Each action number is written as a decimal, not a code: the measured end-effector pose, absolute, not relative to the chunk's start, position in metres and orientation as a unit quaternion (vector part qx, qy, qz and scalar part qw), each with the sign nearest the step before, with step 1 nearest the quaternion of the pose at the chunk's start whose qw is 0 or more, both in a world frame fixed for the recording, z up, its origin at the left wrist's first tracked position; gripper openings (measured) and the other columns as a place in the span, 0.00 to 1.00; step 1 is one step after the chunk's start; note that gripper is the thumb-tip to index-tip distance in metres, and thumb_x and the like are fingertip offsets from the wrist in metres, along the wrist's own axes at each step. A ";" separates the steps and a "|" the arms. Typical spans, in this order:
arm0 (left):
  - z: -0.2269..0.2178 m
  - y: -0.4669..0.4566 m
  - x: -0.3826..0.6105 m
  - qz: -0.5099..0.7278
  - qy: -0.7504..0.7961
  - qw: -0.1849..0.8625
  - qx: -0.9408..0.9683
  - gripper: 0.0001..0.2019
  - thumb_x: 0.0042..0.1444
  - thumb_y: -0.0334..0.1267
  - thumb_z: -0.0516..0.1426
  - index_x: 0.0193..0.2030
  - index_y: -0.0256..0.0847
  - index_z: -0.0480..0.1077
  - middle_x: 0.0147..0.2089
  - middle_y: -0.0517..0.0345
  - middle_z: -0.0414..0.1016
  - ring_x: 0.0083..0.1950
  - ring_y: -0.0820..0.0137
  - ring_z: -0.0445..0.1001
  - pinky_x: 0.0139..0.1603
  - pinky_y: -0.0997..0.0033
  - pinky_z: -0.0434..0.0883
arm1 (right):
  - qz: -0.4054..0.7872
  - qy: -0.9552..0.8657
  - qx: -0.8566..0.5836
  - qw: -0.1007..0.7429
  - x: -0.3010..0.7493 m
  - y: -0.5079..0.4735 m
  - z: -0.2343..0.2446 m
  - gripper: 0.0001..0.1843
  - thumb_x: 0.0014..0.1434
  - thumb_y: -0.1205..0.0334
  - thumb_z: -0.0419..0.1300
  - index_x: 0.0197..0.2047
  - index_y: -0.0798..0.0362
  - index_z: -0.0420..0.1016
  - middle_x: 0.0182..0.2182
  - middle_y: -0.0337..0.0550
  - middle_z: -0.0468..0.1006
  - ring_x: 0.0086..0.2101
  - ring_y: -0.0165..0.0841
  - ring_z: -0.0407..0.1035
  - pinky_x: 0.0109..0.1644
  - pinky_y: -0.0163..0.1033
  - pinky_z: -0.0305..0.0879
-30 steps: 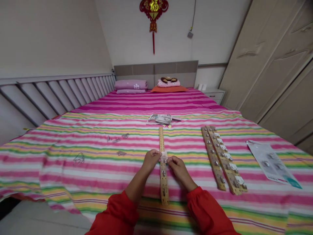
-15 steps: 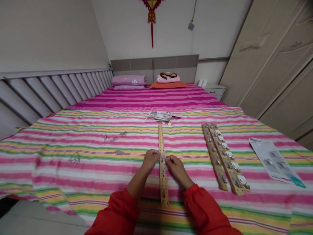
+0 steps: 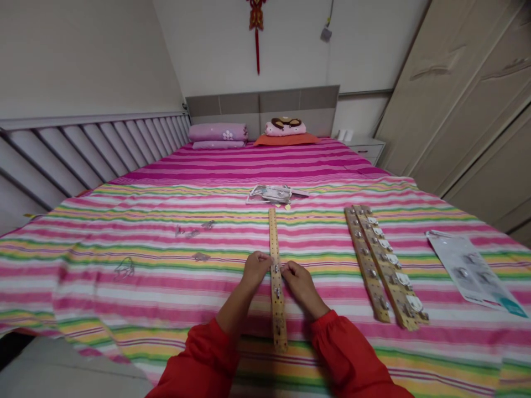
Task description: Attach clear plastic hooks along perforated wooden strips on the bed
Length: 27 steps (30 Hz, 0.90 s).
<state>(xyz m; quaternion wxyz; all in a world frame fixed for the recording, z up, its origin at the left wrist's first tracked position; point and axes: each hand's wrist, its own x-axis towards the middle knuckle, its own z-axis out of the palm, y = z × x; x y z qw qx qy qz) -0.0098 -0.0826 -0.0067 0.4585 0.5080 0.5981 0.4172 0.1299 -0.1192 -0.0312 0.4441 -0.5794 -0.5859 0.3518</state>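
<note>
A long wooden strip with rows of small holes [image 3: 275, 287] lies lengthwise on the striped bedspread [image 3: 124, 309] in front of me. My left hand [image 3: 256, 267] and my right hand [image 3: 299, 281] are both pinched closed at the strip's middle, one on each side. Between the fingertips sits a small metal piece on the strip, too small to name. Both arms wear red sleeves.
Two more wooden strips [image 3: 384, 270] carrying metal and white fittings lie to the right. Farther right is a white plastic packet [image 3: 473, 273]. Opened packets [image 3: 271, 194] lie beyond the strip; small metal parts [image 3: 194, 232] are scattered left. Pillows, headboard and wardrobe doors stand behind.
The white piece held above the strip a second ago is down at the strip's surface and hardly shows. Both hands have closed in lower on the strip. The camera tilted down slightly.
</note>
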 end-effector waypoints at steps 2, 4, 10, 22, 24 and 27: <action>-0.008 -0.082 -0.010 0.417 0.600 0.461 0.503 0.03 0.40 0.34 0.58 0.21 0.39 0.68 0.18 0.64 0.67 0.22 0.73 0.67 0.27 0.75 0.63 | 0.353 -0.586 -0.580 0.443 0.130 -0.120 -0.031 0.14 0.52 0.54 0.53 0.19 0.48 0.58 0.17 0.32 0.60 0.22 0.32 0.57 0.27 0.36 0.50; -0.010 -0.082 -0.010 0.416 0.602 0.464 0.498 0.03 0.40 0.34 0.58 0.21 0.39 0.67 0.17 0.64 0.67 0.22 0.74 0.67 0.26 0.75 0.63 | 0.355 -0.584 -0.580 0.443 0.130 -0.120 -0.031 0.14 0.52 0.54 0.53 0.19 0.48 0.58 0.17 0.32 0.60 0.22 0.32 0.57 0.28 0.36 0.50; -0.010 -0.076 -0.010 0.387 0.618 0.483 0.485 0.07 0.40 0.35 0.59 0.17 0.39 0.66 0.13 0.65 0.64 0.18 0.75 0.64 0.23 0.76 0.60 | 0.372 -0.564 -0.586 0.447 0.130 -0.116 -0.033 0.12 0.49 0.54 0.54 0.20 0.49 0.60 0.17 0.32 0.62 0.22 0.31 0.57 0.27 0.36 0.51; -0.009 -0.062 -0.012 0.334 0.645 0.509 0.461 0.10 0.41 0.32 0.61 0.15 0.39 0.63 0.10 0.67 0.60 0.16 0.77 0.59 0.20 0.77 0.56 | 0.444 -0.502 -0.577 0.468 0.131 -0.105 -0.047 0.08 0.41 0.58 0.59 0.20 0.50 0.64 0.15 0.31 0.63 0.19 0.28 0.57 0.23 0.34 0.52; -0.012 -0.060 -0.011 0.337 0.646 0.507 0.460 0.10 0.42 0.31 0.60 0.15 0.38 0.63 0.11 0.66 0.61 0.16 0.78 0.60 0.20 0.77 0.56 | 0.450 -0.495 -0.573 0.473 0.131 -0.104 -0.048 0.08 0.40 0.58 0.60 0.19 0.50 0.64 0.15 0.31 0.64 0.19 0.28 0.57 0.23 0.33 0.52; -0.016 -0.061 -0.011 0.348 0.645 0.502 0.460 0.11 0.42 0.32 0.60 0.16 0.39 0.63 0.13 0.66 0.63 0.16 0.78 0.60 0.21 0.77 0.58 | 0.460 -0.489 -0.564 0.481 0.131 -0.104 -0.046 0.10 0.39 0.58 0.62 0.18 0.50 0.63 0.15 0.31 0.64 0.19 0.27 0.57 0.23 0.33 0.52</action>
